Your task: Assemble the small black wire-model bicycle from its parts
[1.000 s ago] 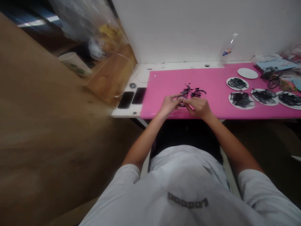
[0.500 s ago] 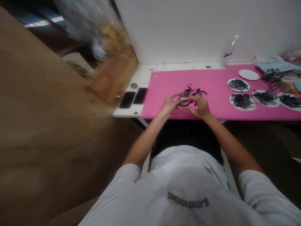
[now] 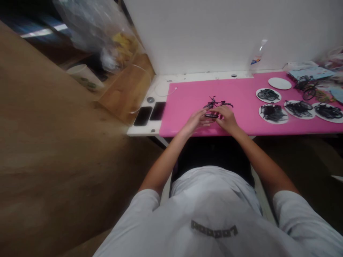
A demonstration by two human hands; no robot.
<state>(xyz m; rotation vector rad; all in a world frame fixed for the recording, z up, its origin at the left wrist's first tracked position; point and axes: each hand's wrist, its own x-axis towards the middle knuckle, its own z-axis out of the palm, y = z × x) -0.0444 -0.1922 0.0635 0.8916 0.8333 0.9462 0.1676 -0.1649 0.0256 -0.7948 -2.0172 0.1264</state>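
Tipped wheel [image 3: 211, 115] nearly edge-on since half-second ago; gripping it between curled left hand [image 3: 197, 120] and right hand [image 3: 226, 116], near bike [image 3: 213, 102].

The left hand [image 3: 195, 122] covers one end of a small black wheel [image 3: 211, 115], and whether the right hand [image 3: 226, 117] pinches the other end cannot be told. Just beyond the hands, the model bicycle frame [image 3: 213, 103] is too small for its joints to show. To their right, dark parts [image 3: 272, 112] seem to blur into tangles, and the rightmost plate [image 3: 334, 120] meets the view's edge. Far beyond, left of them, a clear bag [image 3: 99, 21] is cut off above.
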